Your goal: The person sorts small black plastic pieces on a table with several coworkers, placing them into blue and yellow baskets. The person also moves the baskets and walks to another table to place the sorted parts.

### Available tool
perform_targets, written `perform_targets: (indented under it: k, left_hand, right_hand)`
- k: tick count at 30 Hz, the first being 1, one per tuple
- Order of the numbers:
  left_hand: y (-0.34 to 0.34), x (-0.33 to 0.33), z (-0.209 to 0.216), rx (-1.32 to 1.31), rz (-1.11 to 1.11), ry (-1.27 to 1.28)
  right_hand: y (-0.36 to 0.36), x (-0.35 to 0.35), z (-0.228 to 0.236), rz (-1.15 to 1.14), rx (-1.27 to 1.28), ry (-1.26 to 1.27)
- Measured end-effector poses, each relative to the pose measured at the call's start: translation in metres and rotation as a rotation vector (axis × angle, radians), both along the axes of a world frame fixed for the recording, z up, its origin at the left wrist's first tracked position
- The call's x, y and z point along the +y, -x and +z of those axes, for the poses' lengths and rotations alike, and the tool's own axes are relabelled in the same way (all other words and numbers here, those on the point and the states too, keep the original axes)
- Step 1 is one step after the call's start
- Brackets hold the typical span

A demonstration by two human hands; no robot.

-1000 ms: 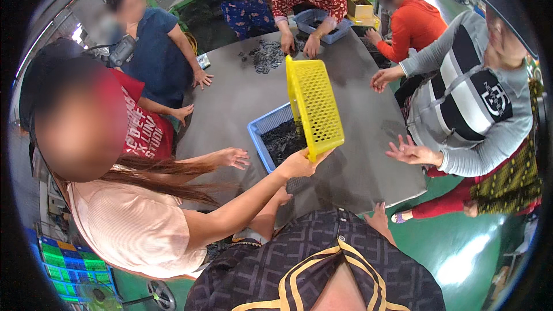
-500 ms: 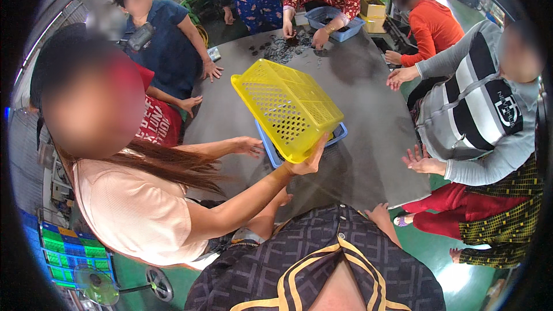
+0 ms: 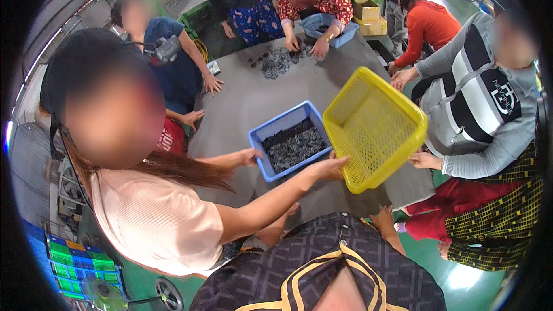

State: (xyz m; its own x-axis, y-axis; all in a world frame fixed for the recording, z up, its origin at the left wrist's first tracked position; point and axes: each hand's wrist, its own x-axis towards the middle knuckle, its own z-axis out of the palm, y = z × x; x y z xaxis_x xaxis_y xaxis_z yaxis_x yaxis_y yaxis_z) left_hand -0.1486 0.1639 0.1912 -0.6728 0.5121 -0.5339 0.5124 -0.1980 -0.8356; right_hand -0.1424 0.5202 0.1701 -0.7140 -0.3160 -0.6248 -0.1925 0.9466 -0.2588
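Observation:
My left hand [image 3: 283, 227] rests by the near table edge, partly behind a co-worker's arm; it holds nothing, and its fingers seem stretched out. At the same edge, further right, lies my right hand [image 3: 381, 219], fingers extended and nothing in them. Beyond my hands stands a blue plastic bin [image 3: 260, 164] with many small dark pieces [image 3: 296, 148] inside. The co-worker at left has one hand on its rim and the other on a tilted yellow perforated basket [image 3: 374, 132]. A person at right has both hands close to that basket; contact is unclear.
The grey table [image 3: 230, 115] spreads between several people. At its far end, a person in red picks at a pile of dark pieces [image 3: 279, 60] beside another blue bin [image 3: 334, 37]. Cardboard boxes [image 3: 368, 26] stand behind. A wheeled fan [image 3: 167, 294] is at lower left.
The yellow basket has swung right and turned over, uncovering the blue bin. The co-worker's other hand has reached the bin's rim. The person at right has brought both hands toward the basket.

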Motion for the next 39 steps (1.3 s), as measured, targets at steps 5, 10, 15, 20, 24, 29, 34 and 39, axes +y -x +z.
perform_targets:
  k: [5, 10, 15, 20, 24, 29, 34, 39]
  left_hand:
    - [0.036, 0.034, -0.016, -0.005, -0.118, 0.048]
    - [-0.012, -0.004, -0.019, -0.122, -0.027, 0.053]
    - [-0.1, -0.006, 0.001, -0.12, 0.662, -0.489]
    - [-0.201, -0.001, -0.009, -0.028, 1.813, -1.518]
    - [-0.174, 0.021, -0.023, -0.099, 1.993, -1.711]
    - [-0.18, 0.025, -0.049, 0.319, 2.146, -1.71]
    - [-0.198, -0.018, -0.035, 0.786, 2.597, -1.625]
    - [-0.25, -0.059, -0.035, 0.652, 2.771, -1.474]
  right_hand:
    - [-0.004, 0.016, 0.007, -0.173, -0.027, -0.05]
    - [-0.011, 0.004, 0.009, -0.165, -0.082, 0.044]
    - [0.001, 0.02, 0.01, -0.249, -0.076, 0.008]
    - [0.004, 0.009, 0.011, -0.203, -0.104, 0.057]
    - [0.019, 0.033, 0.005, -0.239, -0.081, 0.012]
    - [0.05, 0.032, 0.014, -0.225, -0.171, -0.08]
    - [0.074, 0.015, -0.001, -0.288, -0.078, -0.001]
    - [0.074, 0.039, -0.094, 0.143, 0.268, 0.191]
